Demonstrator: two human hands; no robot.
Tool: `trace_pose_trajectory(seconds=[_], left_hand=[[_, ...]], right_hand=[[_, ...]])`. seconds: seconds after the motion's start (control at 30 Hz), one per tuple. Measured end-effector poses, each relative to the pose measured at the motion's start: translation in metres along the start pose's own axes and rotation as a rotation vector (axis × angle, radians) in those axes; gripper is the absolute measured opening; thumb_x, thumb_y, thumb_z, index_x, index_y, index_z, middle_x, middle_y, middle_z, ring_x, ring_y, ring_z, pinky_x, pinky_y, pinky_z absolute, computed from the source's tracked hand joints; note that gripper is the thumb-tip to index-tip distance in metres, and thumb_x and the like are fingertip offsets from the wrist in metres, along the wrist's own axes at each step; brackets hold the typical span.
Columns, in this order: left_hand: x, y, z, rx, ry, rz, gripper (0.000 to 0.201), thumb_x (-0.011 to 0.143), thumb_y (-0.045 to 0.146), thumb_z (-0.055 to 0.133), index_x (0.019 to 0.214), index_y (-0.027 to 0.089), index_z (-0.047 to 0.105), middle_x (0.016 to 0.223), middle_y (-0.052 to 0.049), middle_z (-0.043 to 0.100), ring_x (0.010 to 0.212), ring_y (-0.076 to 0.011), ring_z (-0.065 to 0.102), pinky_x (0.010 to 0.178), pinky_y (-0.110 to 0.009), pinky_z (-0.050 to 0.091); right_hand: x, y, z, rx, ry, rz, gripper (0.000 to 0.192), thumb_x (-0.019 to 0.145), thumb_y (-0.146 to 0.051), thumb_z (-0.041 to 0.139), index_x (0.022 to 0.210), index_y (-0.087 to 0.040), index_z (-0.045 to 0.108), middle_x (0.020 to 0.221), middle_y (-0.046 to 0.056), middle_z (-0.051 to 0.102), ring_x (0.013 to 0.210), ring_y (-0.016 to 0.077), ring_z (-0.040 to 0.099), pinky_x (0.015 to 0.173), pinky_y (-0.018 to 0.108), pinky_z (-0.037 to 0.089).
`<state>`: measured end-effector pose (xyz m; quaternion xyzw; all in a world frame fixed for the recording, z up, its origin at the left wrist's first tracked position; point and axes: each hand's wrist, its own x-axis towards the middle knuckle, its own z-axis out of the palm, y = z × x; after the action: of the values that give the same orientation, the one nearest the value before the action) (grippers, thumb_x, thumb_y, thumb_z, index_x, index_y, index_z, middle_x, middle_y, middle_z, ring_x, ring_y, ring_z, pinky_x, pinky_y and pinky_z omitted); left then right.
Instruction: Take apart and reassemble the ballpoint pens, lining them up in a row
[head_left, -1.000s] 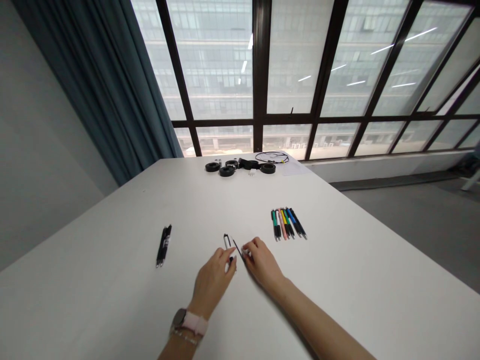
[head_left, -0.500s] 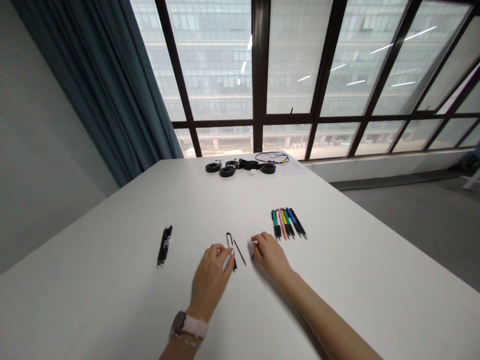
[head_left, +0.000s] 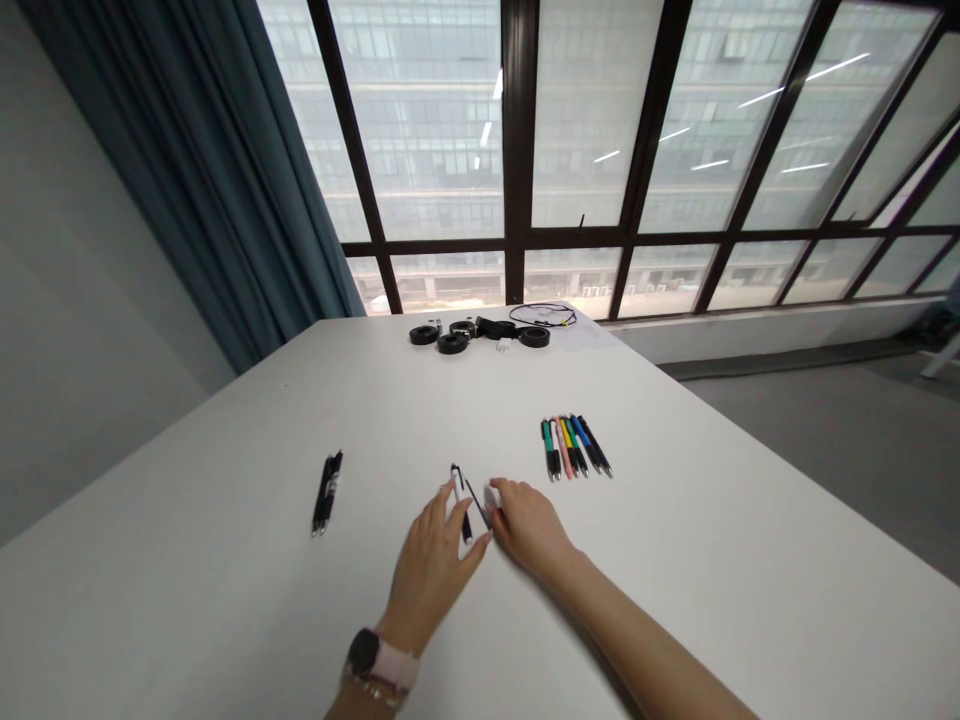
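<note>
We are resting our left hand (head_left: 433, 562), fingers loosely spread and gripping nothing, against a black-and-white pen barrel (head_left: 460, 490) on the white table (head_left: 225, 600), while our right hand (head_left: 529, 526) is curling beside a thin black refill (head_left: 478, 503); whether it is pinching anything we cannot tell. Farther off, two black pens (head_left: 327, 491) are lying left, coloured pens (head_left: 574, 447) right, and black tape rolls (head_left: 453, 342) are sitting by the window.

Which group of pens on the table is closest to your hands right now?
The loose black-and-white pen parts between the left hand and right hand; the black pair and the coloured row lie apart, untouched.
</note>
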<state>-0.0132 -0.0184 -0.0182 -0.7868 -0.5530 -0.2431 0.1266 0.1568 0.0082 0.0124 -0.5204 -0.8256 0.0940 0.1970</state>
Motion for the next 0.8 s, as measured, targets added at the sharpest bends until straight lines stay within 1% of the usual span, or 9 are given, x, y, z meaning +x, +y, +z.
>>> trace_pose_trajectory(seconds=[0.17, 0.57, 0.7, 0.8], left_hand=[[0.0004, 0.0012, -0.0008, -0.013, -0.006, -0.007, 0.038, 0.086, 0.041, 0.052, 0.117, 0.019, 0.055, 0.135, -0.015, 0.049, 0.121, -0.0279, 0.05, 0.095, -0.044, 0.047], [-0.0006, 0.0, 0.001, -0.033, -0.044, 0.002, 0.039, 0.087, 0.039, 0.05, 0.122, 0.021, 0.053, 0.138, -0.015, 0.046, 0.122, -0.0273, 0.049, 0.096, -0.045, 0.046], [0.0006, 0.0008, -0.0004, -0.032, -0.027, 0.011, 0.039, 0.088, 0.039, 0.049, 0.122, 0.021, 0.053, 0.137, -0.015, 0.047, 0.122, -0.0269, 0.049, 0.095, -0.044, 0.046], [0.004, -0.0003, -0.0059, -0.052, 0.017, -0.007, 0.037, 0.09, 0.037, 0.046, 0.123, 0.021, 0.051, 0.135, -0.014, 0.049, 0.121, -0.0253, 0.049, 0.095, -0.043, 0.045]], right_hand=[[0.0023, 0.0004, 0.0033, -0.005, -0.011, -0.005, 0.029, 0.085, -0.013, 0.048, 0.113, -0.017, 0.053, 0.1, 0.008, 0.066, 0.092, 0.0211, 0.059, 0.076, 0.028, 0.041], [0.0006, -0.0003, 0.0048, 0.03, 0.012, -0.023, 0.028, 0.085, -0.014, 0.049, 0.112, -0.017, 0.054, 0.1, 0.01, 0.066, 0.092, 0.0221, 0.06, 0.077, 0.03, 0.042], [0.0, -0.0006, 0.0041, 0.047, 0.015, -0.01, 0.028, 0.086, -0.015, 0.048, 0.113, -0.017, 0.054, 0.1, 0.009, 0.066, 0.092, 0.0218, 0.059, 0.077, 0.029, 0.041], [0.0001, -0.0004, 0.0001, 0.092, 0.058, 0.034, 0.025, 0.09, -0.021, 0.044, 0.112, -0.017, 0.054, 0.098, 0.009, 0.067, 0.09, 0.0214, 0.06, 0.076, 0.029, 0.04]])
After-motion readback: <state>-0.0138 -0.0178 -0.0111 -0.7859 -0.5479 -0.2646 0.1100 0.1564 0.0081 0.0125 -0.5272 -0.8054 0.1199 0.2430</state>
